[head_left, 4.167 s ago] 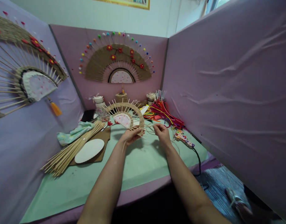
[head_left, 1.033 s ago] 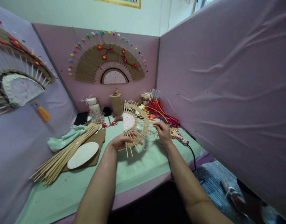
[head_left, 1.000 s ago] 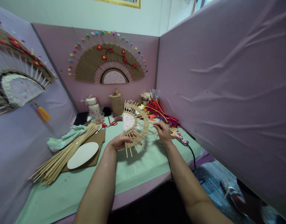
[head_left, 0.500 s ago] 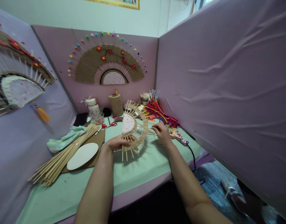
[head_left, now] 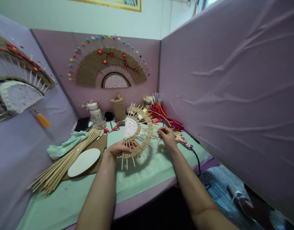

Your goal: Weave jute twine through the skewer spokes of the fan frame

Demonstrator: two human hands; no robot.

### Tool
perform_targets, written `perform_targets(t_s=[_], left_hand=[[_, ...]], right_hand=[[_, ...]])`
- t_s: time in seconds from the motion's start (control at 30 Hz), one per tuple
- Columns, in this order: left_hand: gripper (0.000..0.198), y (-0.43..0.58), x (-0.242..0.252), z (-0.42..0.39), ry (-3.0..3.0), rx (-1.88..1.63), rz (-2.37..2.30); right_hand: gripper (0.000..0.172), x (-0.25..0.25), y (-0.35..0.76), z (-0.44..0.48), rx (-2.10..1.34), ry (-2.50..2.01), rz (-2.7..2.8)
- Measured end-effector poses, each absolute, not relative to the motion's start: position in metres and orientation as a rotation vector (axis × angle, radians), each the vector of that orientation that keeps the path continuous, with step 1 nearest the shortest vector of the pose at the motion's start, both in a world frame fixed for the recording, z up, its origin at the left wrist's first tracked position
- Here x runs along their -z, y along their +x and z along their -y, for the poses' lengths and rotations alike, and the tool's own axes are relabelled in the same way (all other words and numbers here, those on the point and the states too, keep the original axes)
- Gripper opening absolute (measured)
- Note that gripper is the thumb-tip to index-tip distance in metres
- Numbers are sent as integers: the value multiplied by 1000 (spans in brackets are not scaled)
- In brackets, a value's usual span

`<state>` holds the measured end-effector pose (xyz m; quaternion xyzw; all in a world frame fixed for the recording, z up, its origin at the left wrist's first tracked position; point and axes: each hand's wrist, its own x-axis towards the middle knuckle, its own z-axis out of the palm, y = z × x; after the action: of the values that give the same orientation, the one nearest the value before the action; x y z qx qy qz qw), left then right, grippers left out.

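A half-round woven fan frame (head_left: 148,135) of thin sticks and twine, with a white dotted half-disc at its centre, is held up over the green cloth. My left hand (head_left: 120,149) grips its lower end, fingers wrapped behind the sticks. To the right of its outer rim, my right hand (head_left: 167,136) pinches thin twine (head_left: 156,135), whose loose loops hang between the fingers and the frame.
Left on the table (head_left: 137,188) lie a stick bundle (head_left: 65,161), a white oval (head_left: 84,162) and red scissors (head_left: 115,128). Behind stand a bottle (head_left: 94,111) and a twine spool (head_left: 118,108). Right are red pipe cleaners (head_left: 165,115) and a corded patterned tool (head_left: 184,141).
The fan frame has tilted slightly, its lower end shifting left and down with my left hand. My right hand has moved slightly right with the twine. The whole view has shifted a little.
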<state>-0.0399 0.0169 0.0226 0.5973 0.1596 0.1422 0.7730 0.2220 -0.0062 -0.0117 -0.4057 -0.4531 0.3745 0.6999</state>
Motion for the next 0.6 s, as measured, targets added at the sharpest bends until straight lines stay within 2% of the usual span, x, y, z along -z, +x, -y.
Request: perform_targets(t_s=[0.2, 0.37, 0.5, 0.6], left_hand=[[42, -32, -18, -16, 1296, -262, -327], [49, -29, -13, -18, 1347, -245, -344], [68, -31, -10, -22, 1356, -413, -411], [68, -32, -11, -24, 1307, -583, -405]], right_hand=[[26, 16, 216, 3, -938, -754, 936], [24, 9, 216, 3, -834, -754, 974], [19, -5, 213, 6, -658, -821, 1040], [17, -13, 212, 8, -551, -827, 1108]])
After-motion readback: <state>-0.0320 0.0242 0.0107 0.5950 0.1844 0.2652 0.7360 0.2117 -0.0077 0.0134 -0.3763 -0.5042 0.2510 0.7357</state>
